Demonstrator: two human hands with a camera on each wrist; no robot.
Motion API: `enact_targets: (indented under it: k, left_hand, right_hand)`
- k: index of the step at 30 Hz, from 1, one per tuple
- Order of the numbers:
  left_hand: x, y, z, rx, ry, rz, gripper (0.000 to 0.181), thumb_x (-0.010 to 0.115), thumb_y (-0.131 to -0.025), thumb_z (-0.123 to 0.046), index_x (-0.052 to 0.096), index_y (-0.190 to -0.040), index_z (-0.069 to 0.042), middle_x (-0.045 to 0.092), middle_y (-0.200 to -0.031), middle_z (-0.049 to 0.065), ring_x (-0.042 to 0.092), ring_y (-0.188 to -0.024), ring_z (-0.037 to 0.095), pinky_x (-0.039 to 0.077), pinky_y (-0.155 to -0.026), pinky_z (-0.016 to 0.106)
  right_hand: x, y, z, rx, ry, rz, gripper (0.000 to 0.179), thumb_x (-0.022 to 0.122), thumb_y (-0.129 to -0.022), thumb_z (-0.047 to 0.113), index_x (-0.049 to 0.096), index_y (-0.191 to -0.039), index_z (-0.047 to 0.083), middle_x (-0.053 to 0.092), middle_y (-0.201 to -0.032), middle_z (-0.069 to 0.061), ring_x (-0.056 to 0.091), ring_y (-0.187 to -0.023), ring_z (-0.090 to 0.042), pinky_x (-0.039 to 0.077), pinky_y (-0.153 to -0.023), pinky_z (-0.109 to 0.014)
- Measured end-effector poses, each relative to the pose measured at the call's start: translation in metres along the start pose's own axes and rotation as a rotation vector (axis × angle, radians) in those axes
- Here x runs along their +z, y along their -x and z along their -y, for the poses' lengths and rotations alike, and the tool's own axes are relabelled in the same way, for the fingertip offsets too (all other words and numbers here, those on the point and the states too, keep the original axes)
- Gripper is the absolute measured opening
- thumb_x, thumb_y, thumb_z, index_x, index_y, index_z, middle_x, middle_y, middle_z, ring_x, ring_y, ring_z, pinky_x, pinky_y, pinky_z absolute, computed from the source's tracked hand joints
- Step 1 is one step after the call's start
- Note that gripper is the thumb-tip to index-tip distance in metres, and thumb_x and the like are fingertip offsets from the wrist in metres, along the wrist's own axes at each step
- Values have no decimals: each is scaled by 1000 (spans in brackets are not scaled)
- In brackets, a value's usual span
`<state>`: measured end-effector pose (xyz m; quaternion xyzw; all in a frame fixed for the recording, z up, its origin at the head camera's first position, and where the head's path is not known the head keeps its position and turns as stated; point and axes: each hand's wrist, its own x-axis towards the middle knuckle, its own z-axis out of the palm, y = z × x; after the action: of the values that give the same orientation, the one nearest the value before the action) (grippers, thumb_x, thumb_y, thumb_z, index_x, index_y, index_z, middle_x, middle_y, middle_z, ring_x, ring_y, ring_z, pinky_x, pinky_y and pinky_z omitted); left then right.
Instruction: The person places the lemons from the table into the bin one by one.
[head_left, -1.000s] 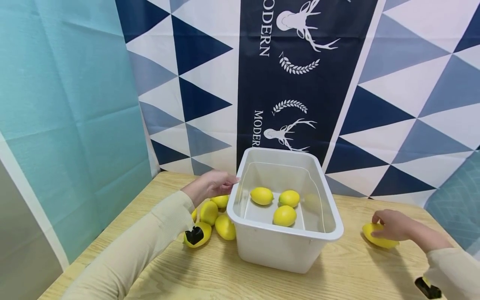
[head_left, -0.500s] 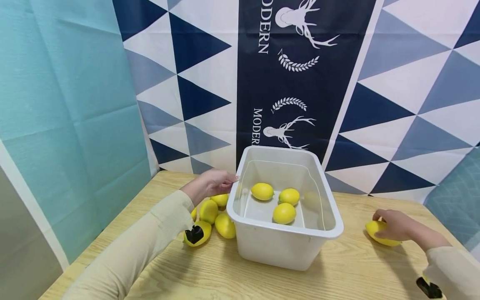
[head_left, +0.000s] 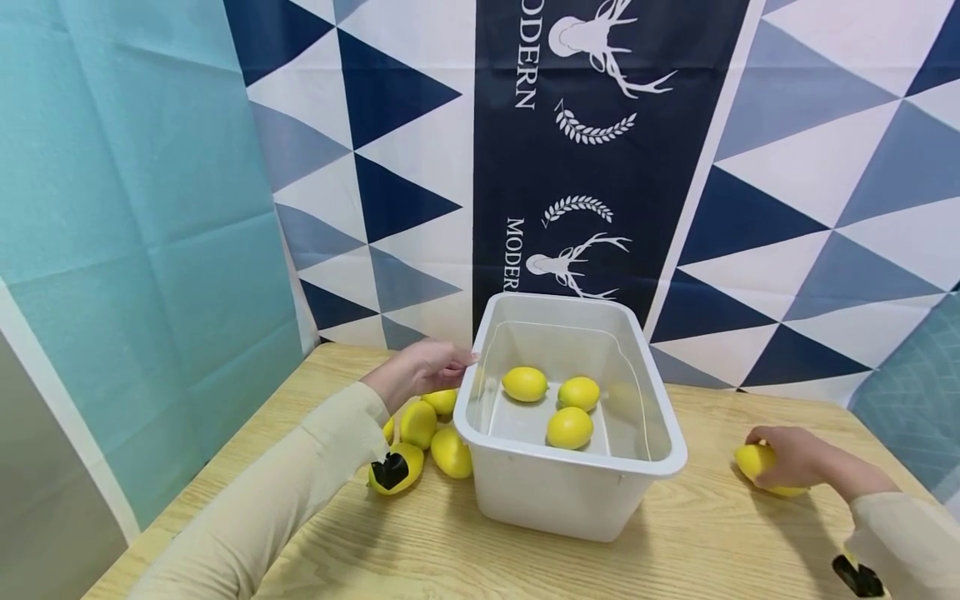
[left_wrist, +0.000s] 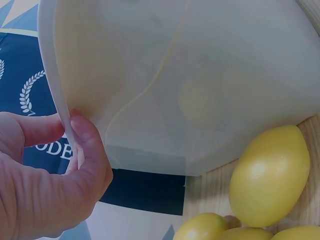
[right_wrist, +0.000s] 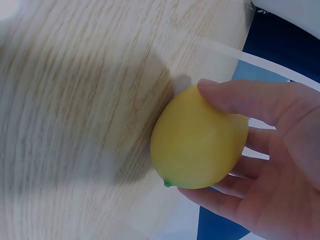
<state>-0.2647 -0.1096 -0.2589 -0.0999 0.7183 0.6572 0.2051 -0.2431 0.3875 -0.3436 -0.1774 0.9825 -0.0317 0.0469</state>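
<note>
A white plastic bin (head_left: 551, 492) stands on the wooden table with three lemons (head_left: 525, 384) inside. My left hand (head_left: 429, 367) pinches the bin's left rim; the left wrist view shows thumb and fingers on either side of that rim (left_wrist: 48, 65). At the right of the table my right hand (head_left: 797, 458) grips a single lemon (right_wrist: 197, 142). In the right wrist view the thumb lies over one side of it and the fingers curl round the other, with the lemon at or very near the tabletop.
Several more lemons (head_left: 452, 452) lie bunched on the table left of the bin, partly under the left forearm. Wooden tabletop (head_left: 697, 533) lies between the bin and the right hand. A patterned cloth (head_left: 408, 175) hangs close behind the bin.
My right hand and its lemon have shifted slightly right, and the hand now covers more of the lemon. The left hand keeps its hold on the rim; the bin appears still.
</note>
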Motion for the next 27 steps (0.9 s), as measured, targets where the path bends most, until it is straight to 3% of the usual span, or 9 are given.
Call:
enact_targets:
  k: [9, 16, 23, 27]
  left_hand:
    - [1, -2, 2, 24, 13, 16, 35, 63, -90, -9, 58, -122, 4, 57, -97, 6, 58, -82, 14, 57, -70, 18]
    - [0, -3, 3, 19, -1, 20, 35, 63, -90, -10, 58, -122, 3, 57, -99, 6, 58, -83, 15, 57, -75, 19]
    - [1, -3, 2, 25, 18, 20, 33, 62, -90, -8, 58, -121, 5, 56, -95, 5, 57, -82, 14, 56, -71, 18]
    - [1, -3, 1, 27, 17, 21, 33, 62, -90, -8, 58, -121, 4, 56, -94, 5, 58, -80, 14, 56, -68, 17]
  right_hand:
    - [1, 3, -3, -6, -25, 39, 40, 78, -67, 19, 59, -99, 2, 62, -90, -7, 46, -75, -16, 39, -63, -27]
    - [-3, 3, -1, -56, -66, 80, 38, 78, -67, 18, 58, -98, 8, 62, -93, -5, 46, -76, -11, 38, -63, -24]
    - [-9, 0, 4, -166, -59, 4, 39, 78, -65, 15, 57, -98, 7, 57, -87, 2, 40, -71, -1, 34, -60, -21]
    - [-10, -1, 8, -175, -46, -30, 42, 79, -65, 16, 56, -98, 7, 56, -87, 3, 40, -71, -1, 34, -60, -21]
